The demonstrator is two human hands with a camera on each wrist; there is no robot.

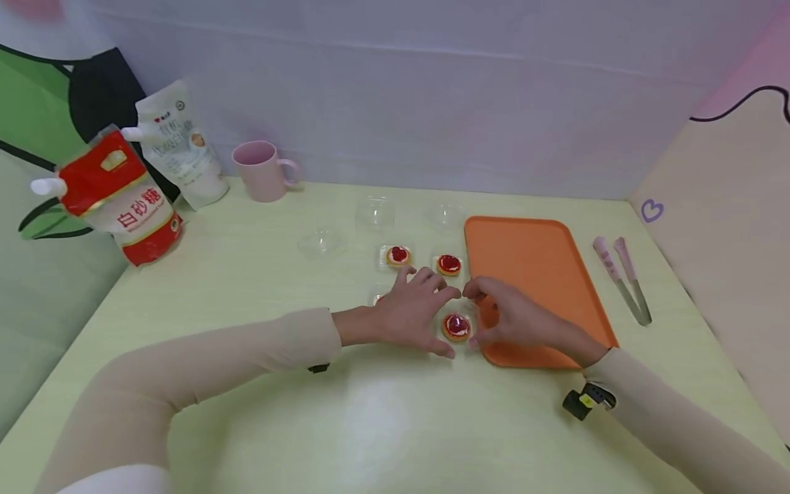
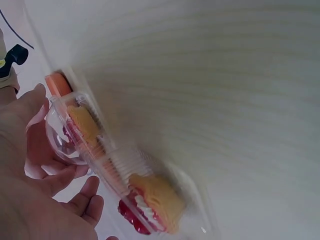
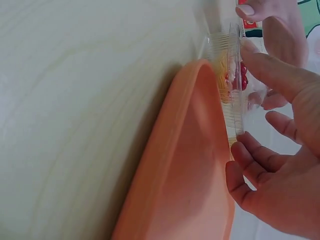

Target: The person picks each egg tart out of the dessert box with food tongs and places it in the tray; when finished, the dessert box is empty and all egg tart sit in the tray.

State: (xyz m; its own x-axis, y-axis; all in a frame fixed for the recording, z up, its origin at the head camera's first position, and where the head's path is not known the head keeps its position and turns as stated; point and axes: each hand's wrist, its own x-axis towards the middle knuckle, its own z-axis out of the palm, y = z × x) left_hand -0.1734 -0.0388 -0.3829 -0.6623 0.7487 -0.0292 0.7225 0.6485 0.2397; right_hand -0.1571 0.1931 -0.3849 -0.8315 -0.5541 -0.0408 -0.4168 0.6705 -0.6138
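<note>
Just left of the orange tray [image 1: 524,257], a red-topped tart [image 1: 457,328] sat under a clear dome [image 2: 56,132]. The left hand [image 1: 410,313] spread wide beside it; the right hand [image 1: 520,317] curved near its edge, grip unclear. Uneven pressing could have tipped the dome onto the tart.

Four red-topped tarts [image 1: 448,265] out there, three plain to see, one mostly hidden! Four clear bases [image 1: 383,259] beneath them. Clear domed lids [image 1: 375,214]: three standing apart, one over a tart, making four! Two hands in play, left hand [image 1: 412,312] and right hand [image 1: 521,317]. One orange tray [image 1: 524,254], one pair of pink-handled tongs [image 1: 628,295], one pink mug [image 1: 262,175], two spouted pouches [image 1: 136,206], two black wrist cameras [image 1: 577,405]!
</note>
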